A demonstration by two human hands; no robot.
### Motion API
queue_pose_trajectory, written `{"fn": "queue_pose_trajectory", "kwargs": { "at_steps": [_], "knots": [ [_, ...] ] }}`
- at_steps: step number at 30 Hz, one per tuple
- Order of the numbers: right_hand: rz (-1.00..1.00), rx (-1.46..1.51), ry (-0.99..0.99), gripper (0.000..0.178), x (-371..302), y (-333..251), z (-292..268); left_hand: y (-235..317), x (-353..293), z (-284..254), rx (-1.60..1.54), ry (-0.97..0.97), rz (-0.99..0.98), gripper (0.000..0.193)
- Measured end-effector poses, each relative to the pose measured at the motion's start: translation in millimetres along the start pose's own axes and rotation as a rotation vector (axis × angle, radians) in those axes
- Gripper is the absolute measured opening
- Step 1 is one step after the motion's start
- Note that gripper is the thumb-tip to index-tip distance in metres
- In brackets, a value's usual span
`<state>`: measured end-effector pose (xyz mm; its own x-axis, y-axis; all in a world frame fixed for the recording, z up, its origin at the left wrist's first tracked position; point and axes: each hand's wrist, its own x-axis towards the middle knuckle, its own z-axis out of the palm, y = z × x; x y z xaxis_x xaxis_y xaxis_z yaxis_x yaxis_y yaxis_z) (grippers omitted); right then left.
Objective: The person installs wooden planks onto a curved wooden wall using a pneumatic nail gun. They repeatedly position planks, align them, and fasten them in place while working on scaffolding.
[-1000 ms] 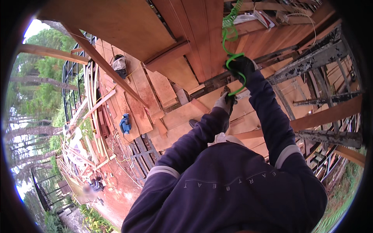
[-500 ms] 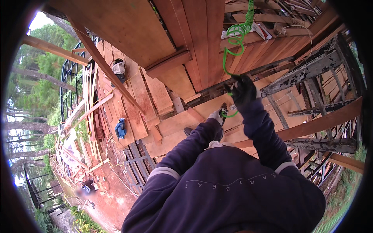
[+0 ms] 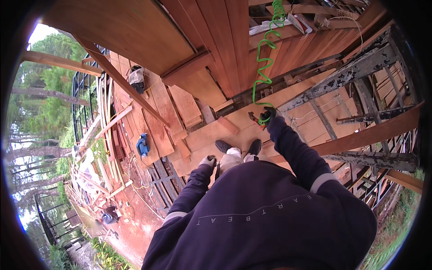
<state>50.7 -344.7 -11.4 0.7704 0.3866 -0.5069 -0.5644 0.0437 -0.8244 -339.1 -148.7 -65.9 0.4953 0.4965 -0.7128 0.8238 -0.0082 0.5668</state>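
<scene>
My right hand (image 3: 268, 114), in a black glove, is out in front over the plank floor. It is closed around a small red and black tool (image 3: 256, 119), whose exact kind I cannot make out. A green coiled air hose (image 3: 263, 82) runs from this hand up to the top of the view. Low by my left hip is my left hand (image 3: 208, 160), in a pale glove, beside a dark strap-like thing (image 3: 218, 170). Its fingers are too small and shaded to read. Both dark shoes (image 3: 254, 146) stand on the planks.
A black metal ladder-like frame (image 3: 346, 76) with peeling paint stands at the right, a long board (image 3: 360, 135) across it. Large wooden panels (image 3: 121, 31) rise ahead. A blue power tool (image 3: 143, 145) lies on dusty planks at the left, near a slanting beam (image 3: 121, 83) and scrap wood.
My left hand has left the tool and hose and drawn back to my left hip. My right hand has come down and slightly left, now with the tool. The hose hangs more stretched.
</scene>
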Motion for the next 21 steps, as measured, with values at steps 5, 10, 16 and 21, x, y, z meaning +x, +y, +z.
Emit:
{"fn": "queue_pose_trajectory", "kwargs": {
  "at_steps": [5,10,16,21],
  "knots": [
    [0.419,0.515,0.111,0.019,45.8,24.7,-7.8,-63.3,-70.6,-38.3,-0.177,0.066,-0.392,0.027],
    [0.450,0.347,0.042,0.023,80.1,40.3,-20.2,-105.7,-111.5,-34.0,-0.445,0.116,-0.505,0.028],
    [0.453,0.128,0.012,0.028,117.1,49.0,-51.5,-99.0,-119.9,-14.4,-0.164,-0.009,-0.173,0.031],
    [0.465,0.007,0.053,0.032,133.5,77.8,-94.5,-34.3,-117.3,-27.8,-0.361,0.087,-0.279,0.031]
  ]
}}
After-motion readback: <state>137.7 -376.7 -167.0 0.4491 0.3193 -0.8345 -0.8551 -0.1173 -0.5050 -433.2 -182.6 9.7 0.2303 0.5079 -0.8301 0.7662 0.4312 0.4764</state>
